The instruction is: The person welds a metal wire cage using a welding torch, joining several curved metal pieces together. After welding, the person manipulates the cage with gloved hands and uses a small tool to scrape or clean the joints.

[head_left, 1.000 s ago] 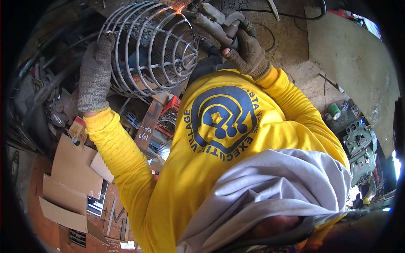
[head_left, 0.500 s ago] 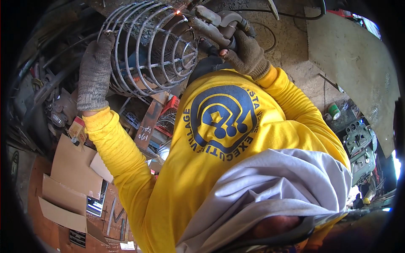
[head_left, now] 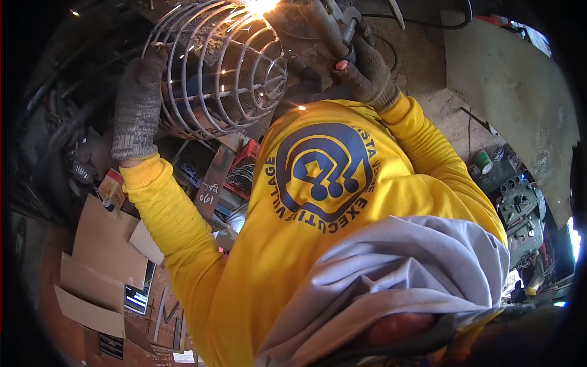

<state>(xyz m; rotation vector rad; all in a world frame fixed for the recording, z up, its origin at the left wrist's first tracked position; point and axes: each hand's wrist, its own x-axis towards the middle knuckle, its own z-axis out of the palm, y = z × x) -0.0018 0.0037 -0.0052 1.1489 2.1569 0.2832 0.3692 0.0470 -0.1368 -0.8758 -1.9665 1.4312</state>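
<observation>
One metal cage (head_left: pixel 217 96), round-ribbed and narrowing toward the right, fills the upper left of my head feed, and what a blaze on it! Bright sparks (head_left: pixel 262 7) flare white and orange at its top right edge, with stray specks scattered across the bars. On the near side I've got the left hand (head_left: pixel 139 104) in its knitted glove, fingers closed on the cage's left rim. Over on the other side, the right hand (head_left: pixel 370 73), gloved too, has its fingers wrapped round the handle of a metal tool (head_left: pixel 327 27), a bare thumb tip showing; the tool slants up toward the glare, and from here I can't tell whether its end touches the metal.

Below, a yellow shirt (head_left: pixel 244 269) takes up the middle, with pale grey cloth (head_left: pixel 409 257) bunched low on the right. Down left I see opened cardboard (head_left: pixel 101 244) by a brown board (head_left: pixel 58 300), while a red crate (head_left: pixel 249 150) sits under the cage. Out right, a green can (head_left: pixel 483 161) stands near greenish machine parts (head_left: pixel 520 205), and a broad metal sheet (head_left: pixel 507 85) curves along the rim.
</observation>
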